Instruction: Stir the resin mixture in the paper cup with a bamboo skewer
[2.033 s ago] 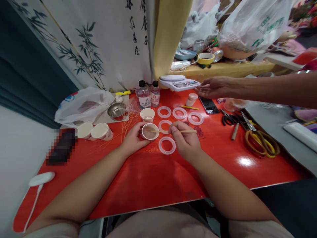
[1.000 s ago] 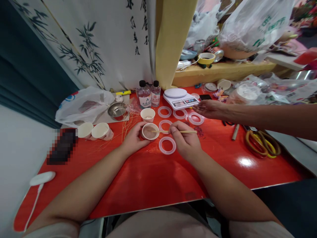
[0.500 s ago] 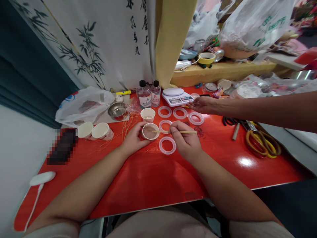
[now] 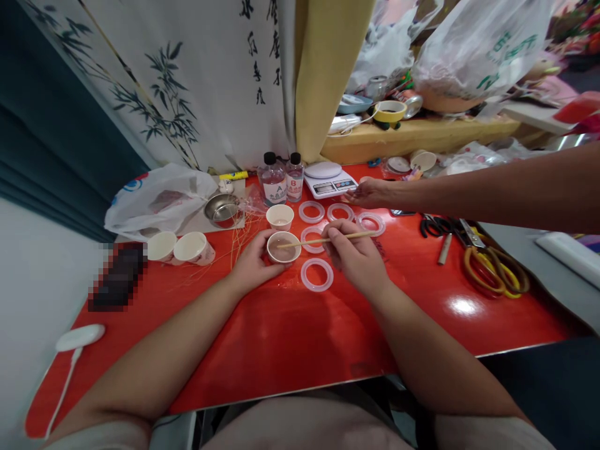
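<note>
The L hand was curled round the left side of a paper cup of brown mix on the red worktop, fingers touching its wall, so it was the nearer hand. The R hand sat right of the cup in a narrow pinch on a thin wooden stick, long axis nearly level across the view, rising slightly away from the cup; tip end over the mix, depth hard to tell. Clear plastic ring lay just below the cup, another just right of it, under the stick. Smaller paper cup stood just above. Well right of the cup, another person's hand reached in near a digital scale, grip unclear.
</note>
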`<state>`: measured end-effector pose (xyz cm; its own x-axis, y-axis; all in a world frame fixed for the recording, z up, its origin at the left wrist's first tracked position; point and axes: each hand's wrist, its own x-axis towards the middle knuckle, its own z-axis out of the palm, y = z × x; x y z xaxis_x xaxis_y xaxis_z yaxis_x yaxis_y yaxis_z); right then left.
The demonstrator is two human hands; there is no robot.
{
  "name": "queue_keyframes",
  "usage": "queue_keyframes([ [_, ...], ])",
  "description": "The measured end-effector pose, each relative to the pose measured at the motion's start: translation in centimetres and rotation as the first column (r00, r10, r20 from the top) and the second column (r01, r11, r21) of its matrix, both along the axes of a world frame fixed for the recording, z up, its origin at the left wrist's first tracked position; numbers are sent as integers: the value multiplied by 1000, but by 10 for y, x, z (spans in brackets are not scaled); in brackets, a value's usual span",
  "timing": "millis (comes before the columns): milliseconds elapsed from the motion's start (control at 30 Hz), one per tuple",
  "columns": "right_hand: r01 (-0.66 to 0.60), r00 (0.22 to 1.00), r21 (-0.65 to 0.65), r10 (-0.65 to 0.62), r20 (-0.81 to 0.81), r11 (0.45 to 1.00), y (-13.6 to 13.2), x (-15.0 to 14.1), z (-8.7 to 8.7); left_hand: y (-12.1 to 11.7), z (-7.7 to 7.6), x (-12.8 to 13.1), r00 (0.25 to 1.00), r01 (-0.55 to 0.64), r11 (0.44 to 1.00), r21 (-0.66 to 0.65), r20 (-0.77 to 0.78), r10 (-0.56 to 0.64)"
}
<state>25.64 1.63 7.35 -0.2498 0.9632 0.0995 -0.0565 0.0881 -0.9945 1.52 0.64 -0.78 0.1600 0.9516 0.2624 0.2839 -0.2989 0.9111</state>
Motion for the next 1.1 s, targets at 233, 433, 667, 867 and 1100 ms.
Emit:
queue_keyframes([
  [233, -41, 998, -146, 34, -47, 988, 10, 0, -1, -1, 0, 0, 999, 0, 1000, -7, 34, 0],
  [433, -163, 971, -121, 181, 157, 979, 12, 14, 8, -1, 2, 0, 998, -3, 1000, -8, 59, 3],
  [667, 137, 566, 55, -124, 815, 989, 54, 57, -8, 0, 2, 2, 996, -52, 999, -9, 77, 53],
  [867, 16, 302, -35, 29, 953, 999, 94, 51, -14, 1, 1, 0, 996, -66, 998, 12, 60, 66],
  [1100, -11, 204, -184, 182, 962, 983, 123, 44, -14, 2, -5, -2, 998, -26, 1000, 17, 63, 25],
])
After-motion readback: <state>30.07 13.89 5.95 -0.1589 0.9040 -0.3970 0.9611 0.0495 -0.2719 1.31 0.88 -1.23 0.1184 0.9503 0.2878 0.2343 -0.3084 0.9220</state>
